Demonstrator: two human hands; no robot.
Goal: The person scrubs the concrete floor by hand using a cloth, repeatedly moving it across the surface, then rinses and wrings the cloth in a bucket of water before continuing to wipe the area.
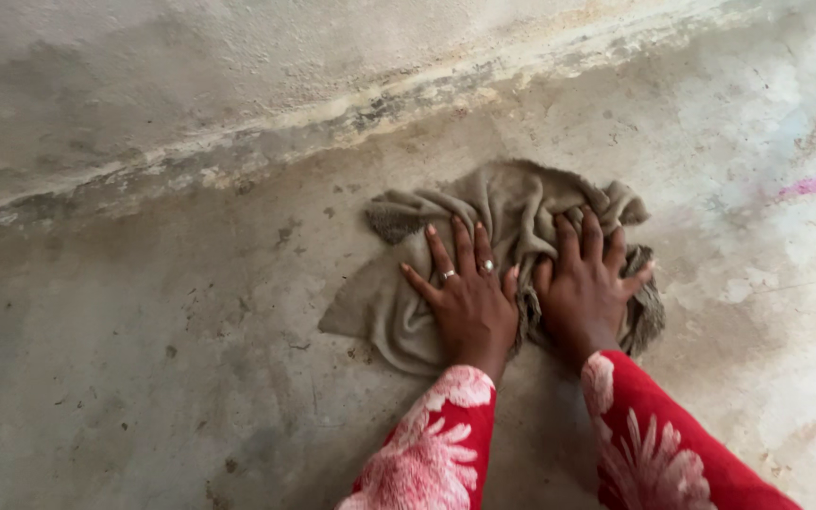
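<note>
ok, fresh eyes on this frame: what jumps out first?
Two hands pressed flat, side by side, on a crumpled grey-brown cloth at centre frame: the left hand wears rings, the right hand sits on the bunched part. Next, the bright red floral sleeves at the bottom edge. All of it lies on a stained concrete floor, below the grimy base of a wall.

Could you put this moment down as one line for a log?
left hand: flat on cloth | right hand: flat on cloth | cloth: crumpled, on floor

Long red fabric sleeves with pale pink flower prints cover both forearms, lower frame. The left hand wears two silver-coloured rings; the right hand is bare.
</note>
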